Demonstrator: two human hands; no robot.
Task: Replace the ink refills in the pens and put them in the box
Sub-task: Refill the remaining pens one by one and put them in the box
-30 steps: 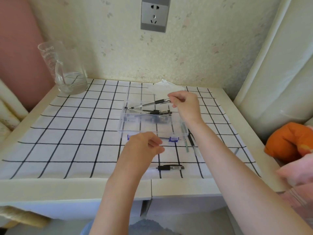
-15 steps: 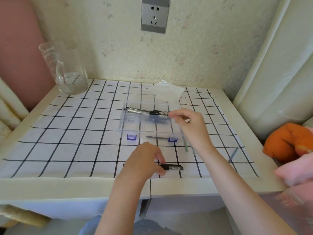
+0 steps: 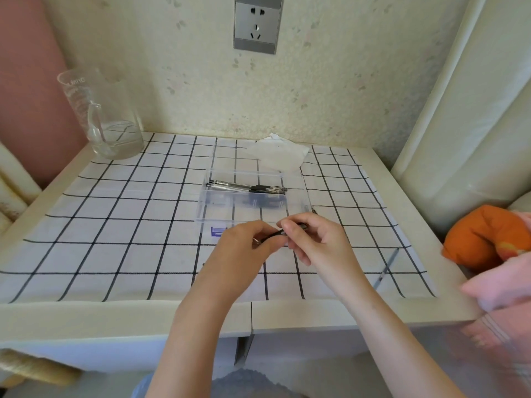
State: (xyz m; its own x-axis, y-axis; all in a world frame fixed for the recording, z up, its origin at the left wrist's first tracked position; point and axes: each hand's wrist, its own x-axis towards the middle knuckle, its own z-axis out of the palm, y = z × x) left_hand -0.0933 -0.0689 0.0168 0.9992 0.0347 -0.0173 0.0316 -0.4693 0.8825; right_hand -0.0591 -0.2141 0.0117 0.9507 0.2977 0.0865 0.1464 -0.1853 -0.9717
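Hands | left hand (image 3: 244,248), right hand (image 3: 319,242) closed on one pen (image 3: 280,233) | held near box (image 3: 205,209), likely to be unscrewed

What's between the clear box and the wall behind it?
Head view: a crumpled white tissue lies on the checked cloth, just behind the far rim of the box and short of the wall.

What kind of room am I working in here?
Likely a home room, not a workshop: a small table with a checked cloth, a wall socket above it, and a glass jug.
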